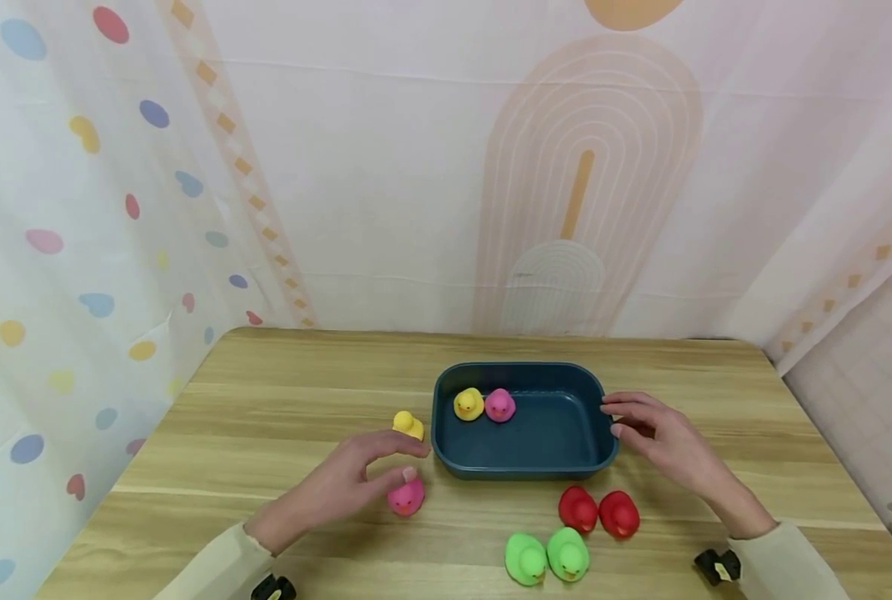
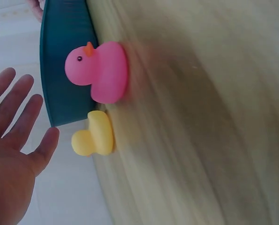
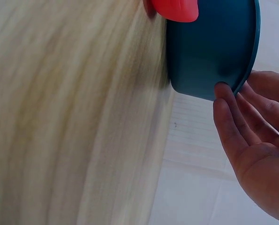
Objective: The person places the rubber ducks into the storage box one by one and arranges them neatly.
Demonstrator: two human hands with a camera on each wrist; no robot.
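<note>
A dark teal rectangular bin point(image 1: 524, 477) stands on the table. In it, a yellow rubber duck point(image 1: 468, 405) and a pink rubber duck point(image 1: 500, 406) sit side by side at the left. My left hand point(image 1: 348, 482) hovers left of the bin with its fingers spread and nothing held. Near it on the table are another pink duck point(image 2: 109, 72) and another yellow duck point(image 2: 101, 133), each partly hidden by the hand in the head view. My right hand point(image 1: 659, 437) is at the bin's right end, its relaxed fingertips touching the outside near the rim point(image 3: 252, 65).
Two red ducks point(image 1: 578, 509) sit in front of the bin's right part. Two green ducks point(image 1: 526, 558) are closer to the front of the wooden table point(image 1: 303, 383). A patterned curtain point(image 1: 386, 208) hangs behind the table and along its left side.
</note>
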